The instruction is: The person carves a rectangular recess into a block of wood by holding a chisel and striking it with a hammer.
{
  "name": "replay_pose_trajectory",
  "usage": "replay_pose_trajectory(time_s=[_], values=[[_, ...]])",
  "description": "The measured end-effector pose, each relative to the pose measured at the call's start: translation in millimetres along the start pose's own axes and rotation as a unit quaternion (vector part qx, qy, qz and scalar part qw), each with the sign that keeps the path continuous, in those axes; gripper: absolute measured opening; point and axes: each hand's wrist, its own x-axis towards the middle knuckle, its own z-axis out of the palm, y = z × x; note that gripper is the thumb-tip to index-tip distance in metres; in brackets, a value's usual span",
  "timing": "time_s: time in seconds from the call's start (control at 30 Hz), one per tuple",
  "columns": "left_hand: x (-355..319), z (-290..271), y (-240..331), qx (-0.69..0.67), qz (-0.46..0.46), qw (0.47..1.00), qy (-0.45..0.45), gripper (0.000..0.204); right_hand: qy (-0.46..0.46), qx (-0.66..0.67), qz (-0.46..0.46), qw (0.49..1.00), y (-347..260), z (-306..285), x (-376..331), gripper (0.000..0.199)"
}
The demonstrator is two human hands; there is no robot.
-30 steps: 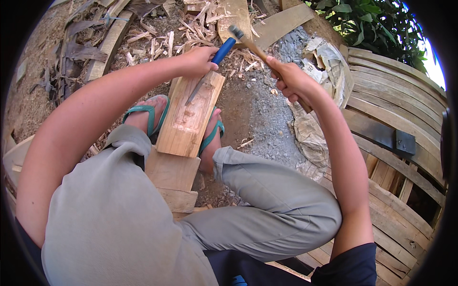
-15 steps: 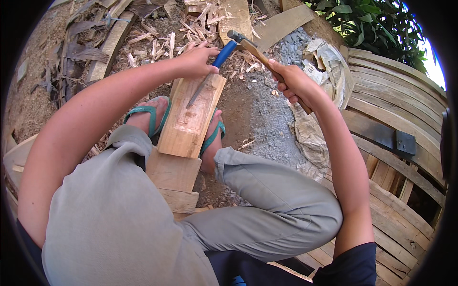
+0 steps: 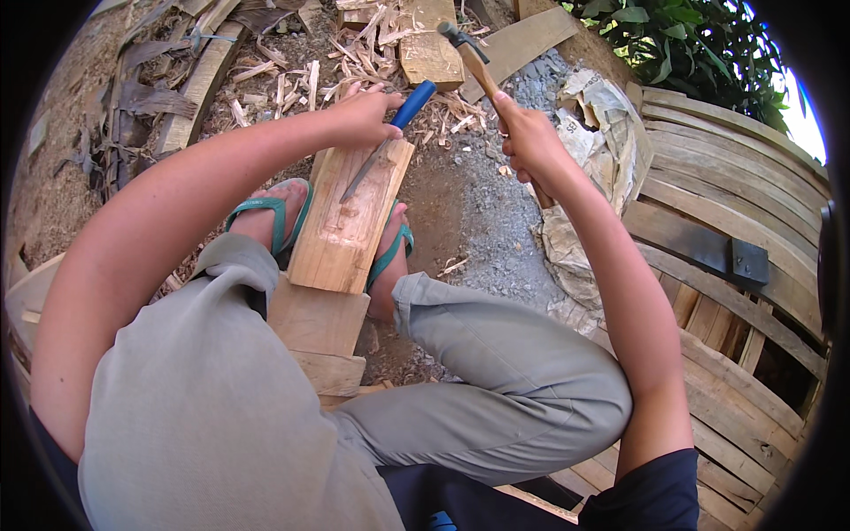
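Observation:
My left hand [image 3: 367, 115] is closed around the lower part of a chisel's blue handle [image 3: 413, 104]. The chisel's metal blade [image 3: 361, 173] slants down to a shallow, rough hollow cut into the top of a wooden block [image 3: 332, 252]. My right hand [image 3: 531, 146] grips the wooden handle of a hammer [image 3: 475, 66], whose dark metal head is raised up and to the right of the chisel's butt, apart from it. The block lies between my two feet in green-strapped flip-flops [image 3: 281, 226], its near end on another board [image 3: 314, 320].
Wood chips [image 3: 376, 44] litter the ground beyond the block, around a plank [image 3: 431, 44]. Grey gravel [image 3: 505, 230] and a crumpled sack [image 3: 589, 133] lie to the right. Slatted wooden boards [image 3: 735, 177] with a black box [image 3: 750, 262] stand farther right, below leafy plants [image 3: 682, 44].
My right hand has lifted the hammer up, away from the chisel's butt, where its head was close before. The chisel and my left hand stay nearly in place on the block.

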Motion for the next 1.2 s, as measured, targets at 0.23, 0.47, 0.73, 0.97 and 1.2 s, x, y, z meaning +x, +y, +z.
replay_pose_trajectory(time_s=[0.23,0.47,0.73,0.97,1.2], values=[[-3,5,-10,0.001,-0.01,1.0,0.005,0.066,-0.076,-0.043,0.038,0.995,0,-9,8,0.054],[-5,7,-13,0.024,-0.005,0.999,0.024,0.065,-0.056,-0.042,0.037,0.997,8,-3,14,0.054],[-10,10,-21,0.014,-0.015,0.999,0.041,0.065,-0.144,-0.026,0.093,0.985,4,-23,8,0.053],[-18,8,-23,0.056,-0.001,0.998,0.012,0.065,-0.114,-0.053,0.046,0.991,-1,-19,3,0.055],[-35,14,-13,0.012,0.046,0.994,0.098,0.068,-0.09,-0.05,0.032,0.994,0,0,-2,0.053]])
